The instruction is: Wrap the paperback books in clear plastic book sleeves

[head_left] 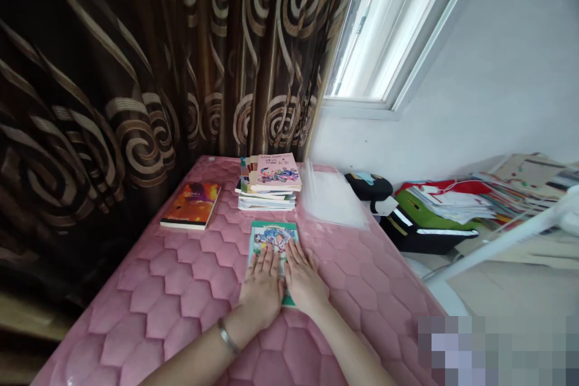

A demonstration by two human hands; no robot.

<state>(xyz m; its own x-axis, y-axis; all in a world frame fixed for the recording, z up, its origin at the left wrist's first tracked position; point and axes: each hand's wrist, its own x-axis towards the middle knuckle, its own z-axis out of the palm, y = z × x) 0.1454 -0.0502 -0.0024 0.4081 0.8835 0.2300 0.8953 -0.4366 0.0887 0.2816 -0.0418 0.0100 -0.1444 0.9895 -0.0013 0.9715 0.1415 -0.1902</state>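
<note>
A thin green book (274, 234) lies flat on the pink quilted mattress (181, 289) in front of me. My left hand (262, 286) rests flat on its lower left part, fingers stretched out, a metal bracelet on the wrist. Beside it my right hand (304, 280) lies flat on the book's lower right part, fingers also extended. Both hands press on the cover and hold nothing.
A stack of books (269, 184) stands behind the green one. An orange book (192, 205) lies to the left. A pile of clear plastic sleeves (332, 199) sits to the right. Brown curtain (136, 72) at left; bags and papers (434, 217) on the floor at right.
</note>
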